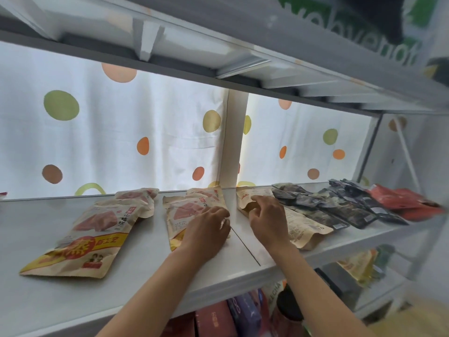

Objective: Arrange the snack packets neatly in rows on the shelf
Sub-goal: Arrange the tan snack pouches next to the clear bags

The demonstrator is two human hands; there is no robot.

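Both hands work on kraft-paper snack packets lying flat on the white shelf [136, 271].

Head view: the left hand [209, 231] lies palm-down on the middle kraft packet [184, 210], fingers loosely bent over its right edge. The right hand [267, 217] has its fingers curled round the upper edge of the kraft packet [303, 229] just right of the shelf seam. A larger kraft packet [92, 237] lies well to the left; dark packets [340, 205] and red packets [401, 198] lie in rows to the right.
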